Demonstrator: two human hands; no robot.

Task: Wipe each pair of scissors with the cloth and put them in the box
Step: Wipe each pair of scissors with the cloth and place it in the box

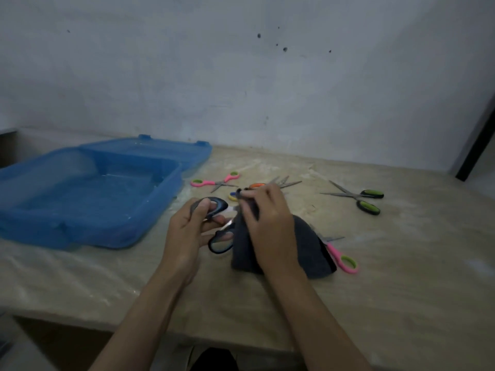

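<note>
My left hand (191,231) grips the black-handled scissors (219,243) by their handles, which are spread apart above the table. My right hand (267,218) pinches the dark grey cloth (305,247) around the blades, which the cloth hides. The open blue plastic box (150,218) stands to the left, with nothing visible inside it. Pink-handled scissors (214,182) lie behind my hands. Green-handled scissors (367,199) lie to the right. Another pink pair (344,259) pokes out from under the cloth. An orange-handled pair (257,185) and a yellow-handled pair (232,196) are partly hidden behind my right hand.
The box lid (160,149) lies open flat behind the box, near the wall. The beige table (401,277) has its front edge close to me. A dark door frame (476,145) stands at the far right.
</note>
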